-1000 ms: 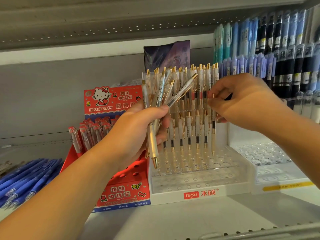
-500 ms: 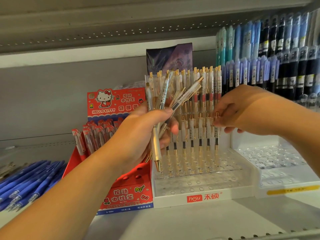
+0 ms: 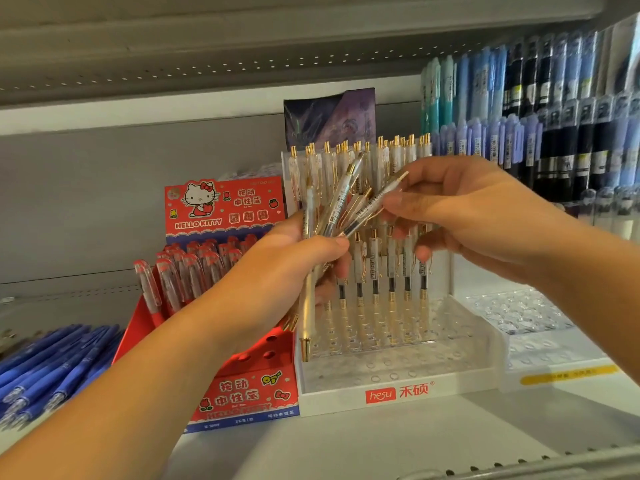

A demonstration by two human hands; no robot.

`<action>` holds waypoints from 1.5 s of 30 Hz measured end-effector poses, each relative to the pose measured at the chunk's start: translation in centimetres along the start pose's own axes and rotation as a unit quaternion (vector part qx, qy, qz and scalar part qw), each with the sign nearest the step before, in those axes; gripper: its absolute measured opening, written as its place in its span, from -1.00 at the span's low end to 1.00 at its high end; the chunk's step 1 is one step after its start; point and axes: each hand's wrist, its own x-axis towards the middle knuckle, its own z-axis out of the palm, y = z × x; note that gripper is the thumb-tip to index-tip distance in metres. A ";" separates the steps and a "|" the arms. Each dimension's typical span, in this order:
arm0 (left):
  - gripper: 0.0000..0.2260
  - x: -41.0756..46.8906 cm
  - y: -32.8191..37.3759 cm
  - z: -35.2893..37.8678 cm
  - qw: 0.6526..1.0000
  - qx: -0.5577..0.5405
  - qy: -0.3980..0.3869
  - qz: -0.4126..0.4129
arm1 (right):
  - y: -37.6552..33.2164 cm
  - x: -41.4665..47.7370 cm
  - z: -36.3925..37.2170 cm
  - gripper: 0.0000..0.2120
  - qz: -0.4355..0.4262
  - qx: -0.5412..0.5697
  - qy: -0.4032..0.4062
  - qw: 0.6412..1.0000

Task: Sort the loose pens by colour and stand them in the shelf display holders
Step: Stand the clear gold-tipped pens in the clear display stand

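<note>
On my feed the left hand [image 3: 277, 271] sits at the centre of the frame, its grip wrapped round a bundle of clear gold-trimmed pens [image 3: 330, 213] that fan upward and to the right. One pen of that bundle hangs lower than the others, its gold tip in front of the left edge of the white display holder [image 3: 398, 400]. The right hand [image 3: 467, 216] comes in from the right of the frame, and its grip is narrow, thumb and fingers pinching the upper end of the slanted pen [image 3: 375, 202], the rightmost of the fan. I see both hands held just in front of the holder, where rows of standing pens [image 3: 391, 271] of the same clear and gold kind are upright in its sockets, front row lower, back row higher. Left of the holder, touching it, stands a red Hello Kitty box [image 3: 225, 209] with red-capped pens. Loose blue pens [image 3: 59, 365] lie at the lower left on the shelf [image 3: 381, 445]. Blue and black pens [image 3: 554, 133] fill the upper right.
</note>
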 end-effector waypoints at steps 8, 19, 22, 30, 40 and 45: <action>-0.92 -0.1 0.3 0.0 0.998 -0.057 -0.010 -0.013 | 0.2 0.4 0.2 -0.70 0.001 0.195 0.010 0.981; -0.76 0.1 0.1 -0.3 0.998 -0.062 -0.007 -0.017 | -0.2 0.6 -0.7 -0.92 -0.052 0.279 0.146 0.948; -0.81 0.0 0.3 -0.1 0.998 -0.058 0.004 0.005 | -0.4 0.9 -1.2 -0.92 -0.047 0.238 0.188 0.952; -0.88 0.0 0.5 0.3 0.995 -0.082 0.046 0.020 | 0.2 1.0 -1.3 -0.92 -0.049 -0.163 0.229 0.958; -0.87 0.0 0.4 0.2 0.994 -0.101 0.037 0.018 | 0.2 1.3 -1.7 -0.93 0.029 -0.300 0.236 0.924; -0.84 0.0 0.3 0.1 0.994 -0.103 0.014 0.023 | 0.4 1.2 -1.4 -0.91 0.068 -0.338 0.188 0.920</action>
